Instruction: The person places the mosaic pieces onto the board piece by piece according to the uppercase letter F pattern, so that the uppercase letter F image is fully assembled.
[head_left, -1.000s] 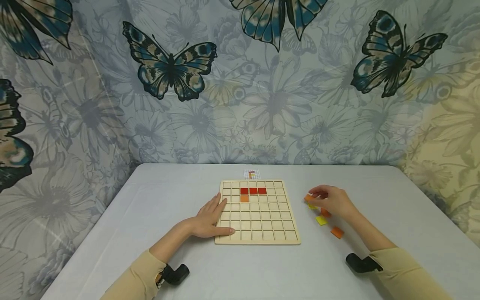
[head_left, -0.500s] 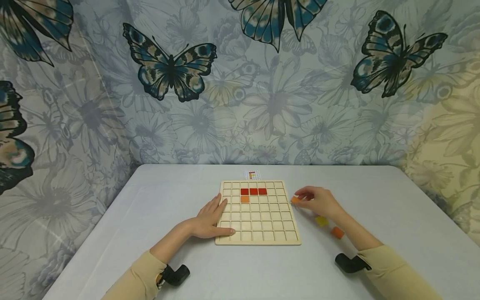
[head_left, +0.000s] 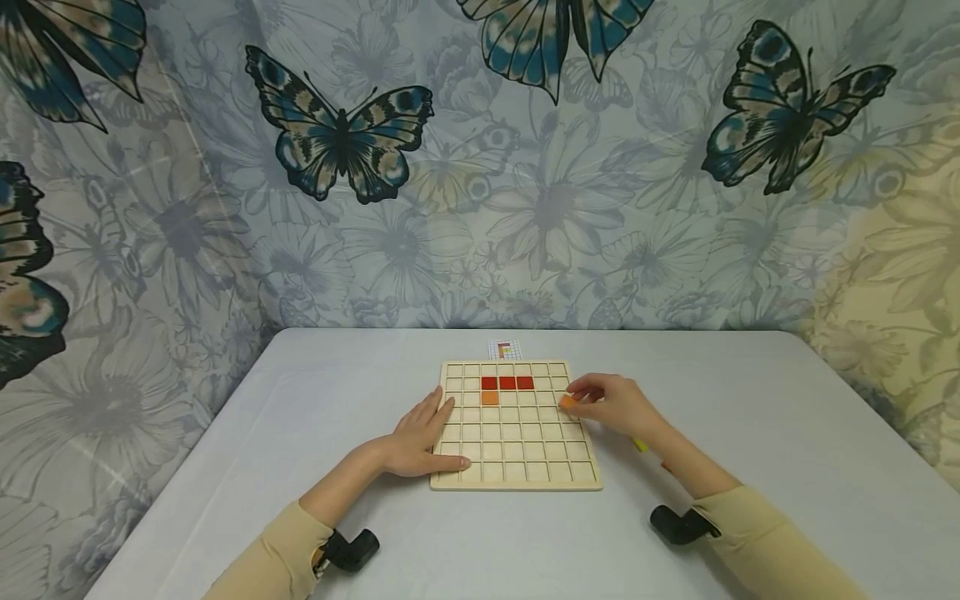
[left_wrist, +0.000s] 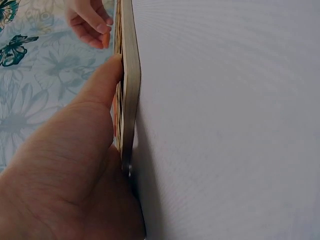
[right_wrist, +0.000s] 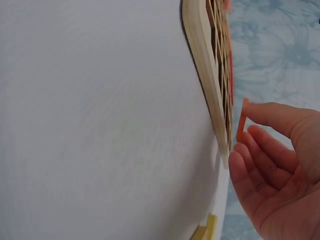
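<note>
A wooden grid board [head_left: 525, 450] lies on the white table with three red tiles [head_left: 507, 383] in a row and one orange tile [head_left: 490, 398] under the leftmost. My left hand [head_left: 415, 437] rests on the board's left edge, fingers straight and thumb [left_wrist: 102, 82] over the near corner area. Between thumb and fingertips my right hand [head_left: 615, 402] pinches another orange tile [right_wrist: 242, 120], held just above the board's right side. The right wrist view shows this tile edge-on, apart from the board.
A small printed grid card [head_left: 505, 349] lies behind the board. Right of the board, partly hidden by the right forearm, are a yellow tile [head_left: 640, 445] and an orange-red tile [head_left: 667, 467]. A butterfly-print cloth [head_left: 480, 250] hangs behind the table [head_left: 360, 358].
My right hand has picked up the orange tile from the loose tiles and carried it left over the board's right edge. The left hand has stayed in place.
</note>
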